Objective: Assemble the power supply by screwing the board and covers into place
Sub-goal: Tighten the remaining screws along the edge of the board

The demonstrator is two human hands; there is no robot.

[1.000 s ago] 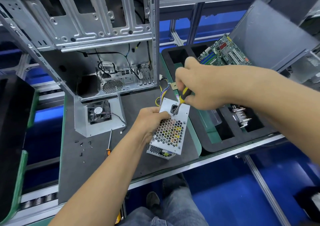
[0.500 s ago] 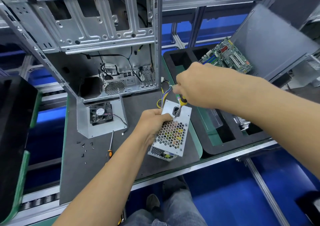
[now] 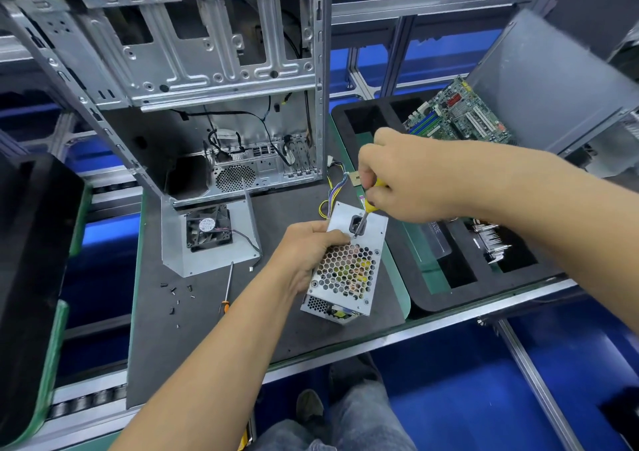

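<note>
Blue-framed conveyor racking surrounds one dark worktop (image 3: pixel 214 340), and at its far edge stands one open computer case (image 3: pixel 221 80), its side off so the bay inside is reachable. One black foam tray (image 3: pixel 428 298) sits against the worktop's right edge; it carries one green motherboard (image 3: pixel 456 115), propped in a slot, probably to spare its components. One bent metal bracket with one fan (image 3: pixel 207 227) rests just in front of the case. Near the right front corner lies the one power supply (image 3: pixel 345 270), honeycomb cover upward, wires trailing toward the case. The left hand (image 3: pixel 304 246) grips its left side, apparently bracing it against the turning force. The right hand (image 3: pixel 408 181) is closed round the yellow handle of a screwdriver (image 3: pixel 371 194), tip down by the socket, seemingly driving a cover screw. A second screwdriver (image 3: pixel 226 288), orange-handled, lies spare beside about seven loose screws (image 3: pixel 173 291) toward the left edge, within easy reach
</note>
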